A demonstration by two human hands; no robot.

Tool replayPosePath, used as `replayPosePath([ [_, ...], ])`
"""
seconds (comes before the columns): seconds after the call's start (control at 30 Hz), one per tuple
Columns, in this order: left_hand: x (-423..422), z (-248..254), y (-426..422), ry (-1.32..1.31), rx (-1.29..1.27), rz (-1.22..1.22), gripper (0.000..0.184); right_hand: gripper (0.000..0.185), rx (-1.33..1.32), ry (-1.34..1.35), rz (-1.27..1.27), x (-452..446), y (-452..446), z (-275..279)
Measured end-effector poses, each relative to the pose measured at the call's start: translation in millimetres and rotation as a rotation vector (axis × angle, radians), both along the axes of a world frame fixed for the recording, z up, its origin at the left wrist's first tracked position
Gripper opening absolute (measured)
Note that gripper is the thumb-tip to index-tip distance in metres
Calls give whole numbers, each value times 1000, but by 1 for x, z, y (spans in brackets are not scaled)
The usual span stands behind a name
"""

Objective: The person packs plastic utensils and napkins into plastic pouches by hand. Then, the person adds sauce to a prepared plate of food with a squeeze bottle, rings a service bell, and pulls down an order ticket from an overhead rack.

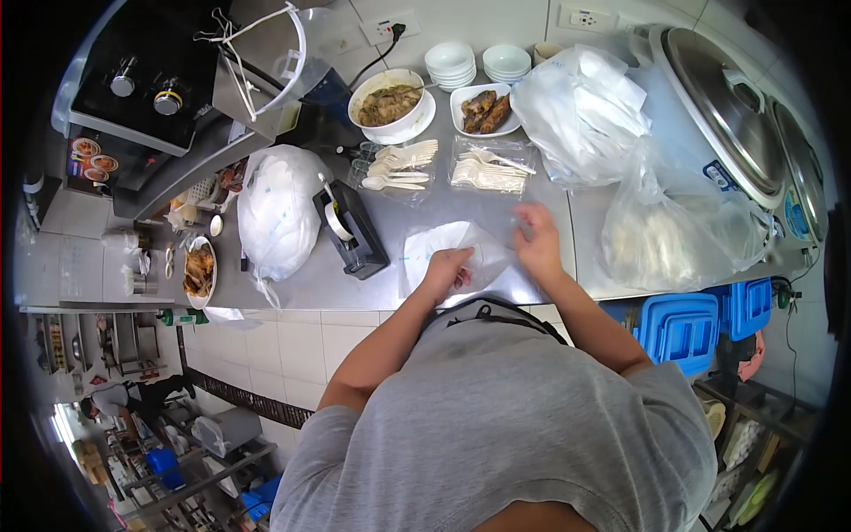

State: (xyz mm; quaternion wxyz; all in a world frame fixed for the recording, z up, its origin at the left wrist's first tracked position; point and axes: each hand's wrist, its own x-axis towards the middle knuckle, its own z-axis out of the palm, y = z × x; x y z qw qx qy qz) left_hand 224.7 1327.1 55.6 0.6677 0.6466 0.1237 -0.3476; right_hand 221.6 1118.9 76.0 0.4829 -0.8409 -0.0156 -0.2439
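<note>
Along the wall, the stainless-steel counter (390,217) takes up most of the view, with a bulging white plastic bag (585,111) back on the right and another tied white bag (279,204) on the left. What's being handled is a thin plastic bag or sheet (434,241) — it lies on the counter right in front of the person, between the hands. Looks early on to me: it's spread out and pretty flat, so I'd guess nothing bulky is inside. Just left sits a black tape dispenser (359,235), untouched. Behind are two clear packs of wooden cutlery, left pack (403,161) and right pack (489,173), both clear of the hands. Left hand (449,269) is on the plastic, fingers bent — can't tell if they're pinching it. Right hand (535,239) is by its right edge, fingers loosely curled and apart, apparently gripping nothing.
</note>
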Motion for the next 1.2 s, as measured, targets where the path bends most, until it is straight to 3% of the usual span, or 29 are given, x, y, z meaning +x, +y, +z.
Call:
replayPosePath([
  [0.07,2,35,-4,-92,16,-121,38,28,-107,-82,9,28,-5,4],
  [0.17,19,64,1,-331,40,-166,40,18,-356,69,-211,88,-38,-40],
  [0.2,31,75,6,-425,176,-153,41,15,-403,196,-215,101,-44,-45],
  [0.27,65,52,27,-551,510,-156,34,13,-494,447,-219,120,-50,-49],
  [0.4,109,20,57,-747,933,-288,25,11,-264,442,-139,122,-43,-31],
  [0.47,117,27,57,-795,1010,-364,40,11,-212,372,-120,118,-39,-23],
  [0.57,130,44,40,-636,1096,-390,65,12,-256,115,-15,124,-41,-34],
  [0.67,139,42,31,-813,991,-102,83,14,-222,243,100,130,-41,-31],
  [0.77,145,40,25,-878,1077,-86,73,14,-223,260,63,134,-39,-41],
  [0.87,158,1,46,-1041,1231,-364,48,17,-317,416,99,142,-43,-45],
  [0.97,164,-10,57,-1181,1216,-407,20,16,-390,348,121,140,-44,-41],
  [1.07,166,-7,64,-1196,1206,-482,14,17,-417,557,108,136,-40,-28],
  [1.2,162,15,67,-1288,1057,-329,10,20,-350,408,15,133,-38,-25],
])
